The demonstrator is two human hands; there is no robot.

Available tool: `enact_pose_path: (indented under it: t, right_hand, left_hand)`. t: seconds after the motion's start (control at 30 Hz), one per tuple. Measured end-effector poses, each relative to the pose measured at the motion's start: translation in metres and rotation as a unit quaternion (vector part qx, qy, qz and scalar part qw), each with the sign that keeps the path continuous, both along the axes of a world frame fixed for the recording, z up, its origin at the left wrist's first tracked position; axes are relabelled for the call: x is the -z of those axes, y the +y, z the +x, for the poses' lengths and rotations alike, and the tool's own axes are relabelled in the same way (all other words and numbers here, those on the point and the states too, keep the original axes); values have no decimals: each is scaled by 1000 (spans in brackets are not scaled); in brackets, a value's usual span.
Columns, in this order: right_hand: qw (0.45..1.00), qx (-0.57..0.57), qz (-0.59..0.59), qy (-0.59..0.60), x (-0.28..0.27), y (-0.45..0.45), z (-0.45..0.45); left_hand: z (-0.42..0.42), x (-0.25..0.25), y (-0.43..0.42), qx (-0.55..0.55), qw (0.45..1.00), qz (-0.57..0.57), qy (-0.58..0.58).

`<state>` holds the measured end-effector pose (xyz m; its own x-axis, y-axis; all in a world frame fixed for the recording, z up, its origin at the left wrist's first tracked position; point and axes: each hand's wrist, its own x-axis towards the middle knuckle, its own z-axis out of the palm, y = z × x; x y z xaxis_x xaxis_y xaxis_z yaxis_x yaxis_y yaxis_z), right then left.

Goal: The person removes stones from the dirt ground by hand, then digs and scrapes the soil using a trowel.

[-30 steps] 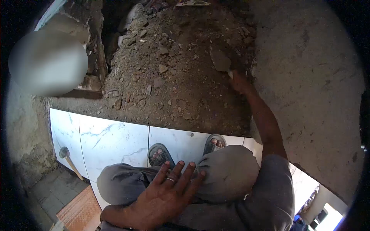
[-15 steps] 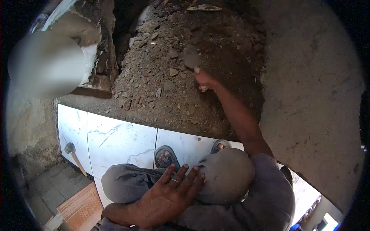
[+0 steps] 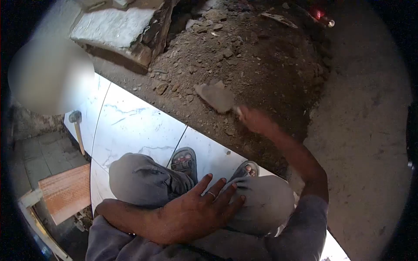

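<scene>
In my right hand is a trowel, its fingers wrapped round the handle. The trowel's broad blade points left and lies over the brown soil and rubble; whether it digs in cannot be made out. My left hand rests across my lap with its fingers spread, a ring on one of them, and holds nothing. Beneath my sandalled feet are white marbled tiles, whose edge meets the soil.
A mallet lies on the tiles at the left. Below it is an orange ridged tile. A broken masonry block stands at the upper left, and a grey wall runs down the right.
The view has turned and shifted. My right hand has drawn the trowel closer to the tile edge, and its blade now points left. My left hand stays on my lap.
</scene>
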<state>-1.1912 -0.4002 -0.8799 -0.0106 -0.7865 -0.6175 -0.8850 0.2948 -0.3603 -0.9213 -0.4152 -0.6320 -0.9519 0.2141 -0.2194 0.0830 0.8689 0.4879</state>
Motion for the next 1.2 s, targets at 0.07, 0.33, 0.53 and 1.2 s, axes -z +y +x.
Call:
enact_pose_path:
  t: [0.07, 0.33, 0.53, 1.2]
  right_hand:
    - [997, 15, -76, 12, 44, -22, -41]
    - [974, 164, -150, 44, 49, -113, -110]
    - [974, 119, -178, 72, 57, -74, -102]
    - [962, 173, 144, -158, 21, 41, 57]
  left_hand:
    - [0, 1, 2, 1, 1000, -11, 4]
    - [5, 0, 5, -23, 998, -43, 25]
    - [13, -1, 5, -33, 999, -20, 38]
    - [10, 0, 12, -25, 997, 3, 74]
